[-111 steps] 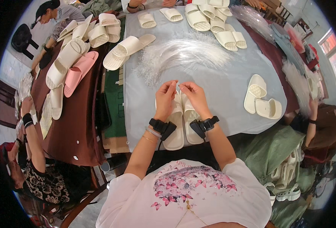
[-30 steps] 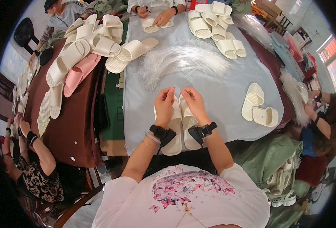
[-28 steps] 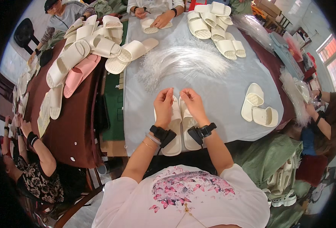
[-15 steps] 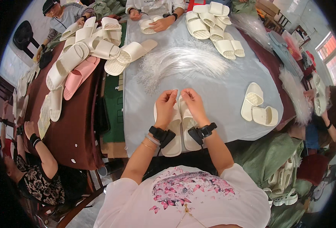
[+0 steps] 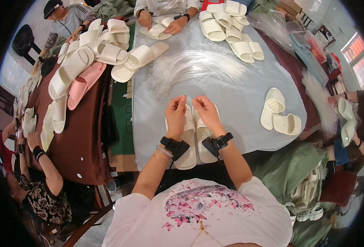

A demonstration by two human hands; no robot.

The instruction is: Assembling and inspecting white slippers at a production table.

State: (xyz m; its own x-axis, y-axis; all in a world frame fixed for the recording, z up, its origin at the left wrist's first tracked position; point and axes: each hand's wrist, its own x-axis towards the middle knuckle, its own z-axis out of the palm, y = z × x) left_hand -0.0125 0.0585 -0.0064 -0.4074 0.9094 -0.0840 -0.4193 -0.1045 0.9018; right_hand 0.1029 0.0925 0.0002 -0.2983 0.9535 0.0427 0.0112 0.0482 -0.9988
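A pair of cream slippers lies before me, a left slipper (image 5: 186, 154) and a right slipper (image 5: 207, 153) side by side with their heels toward me. Above the left one is my left hand (image 5: 176, 115), fingers pinched together. My right hand (image 5: 208, 113) hovers over the other slipper, its thumb and fingertips also closed. The two hands are close but apart. Anything between the fingertips is too fine to make out. Just beyond them lies a heap of thin clear plastic strands (image 5: 206, 68).
Slippers are piled on the brown-covered table (image 5: 85, 152) at left, a pink slipper (image 5: 85, 84) among them. Another slipper pile (image 5: 227, 24) stands at far right. A loose pair (image 5: 278, 113) sits at right on the grey cloth (image 5: 248, 123). Across the table, a person's hands (image 5: 176, 26) handle slippers.
My hands have barely moved, still pinched over the pair. The person opposite has shifted hands on the slippers there. At left, a slipper pair now shows by another person's hand.
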